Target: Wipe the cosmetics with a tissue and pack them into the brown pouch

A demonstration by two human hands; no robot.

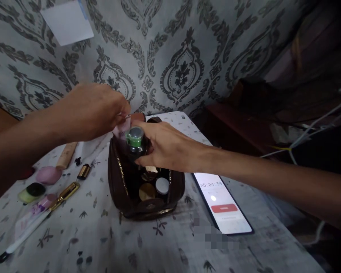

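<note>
A dark brown zippered pouch stands unzipped on the cloth, with a white-capped container and a round gold lid inside. Over its far left part, the fingers of my left hand are pinched on the top of a pink packet, whose lower end is hidden. My right hand grips a small dark bottle with a grey cap and a green band, held upright over the pouch's opening. Below that bottle something shiny and gold shows in the pouch.
Left of the pouch lie a pink sponge, a beige tube, a green bottle with a black cap, a gold tube and a white-handled brush. A lit phone lies at right. Patterned wall covering rises behind.
</note>
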